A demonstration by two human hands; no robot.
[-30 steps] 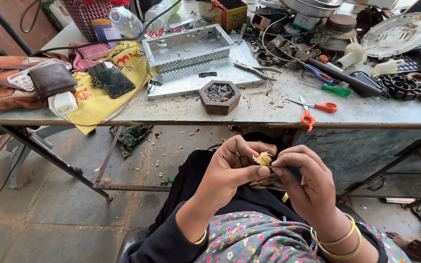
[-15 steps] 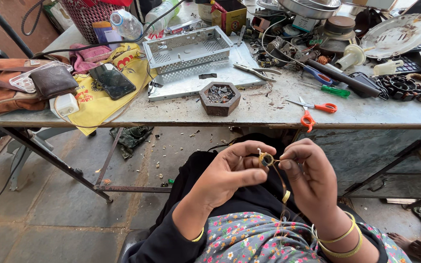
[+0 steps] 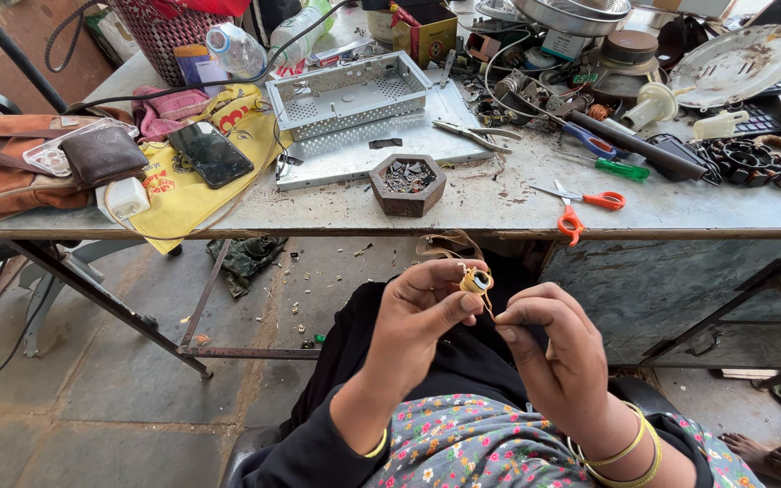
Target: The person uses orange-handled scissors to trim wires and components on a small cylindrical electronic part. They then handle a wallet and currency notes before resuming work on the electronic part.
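Cluttered worktop (image 3: 499,212) fills the upper frame, orange scissors (image 3: 580,206) near its edge. Since a moment ago both hands rose: left hand (image 3: 422,316) pinches a small yellow ring (image 3: 476,281) at centre, right hand (image 3: 549,348) grips its wire.

the left hand (image 3: 418,312) hides most of the small yellow ring (image 3: 476,281); thin wire near the right hand (image 3: 549,348) is too fine to trace.

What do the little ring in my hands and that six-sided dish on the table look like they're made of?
The small ring, pinched by the left hand, looks wrapped in shiny coppery-gold wire, probably metal; the right hand pulls a thin strand from it. The hexagonal dish looks like dull brown wood or rusted metal; which one is unclear.
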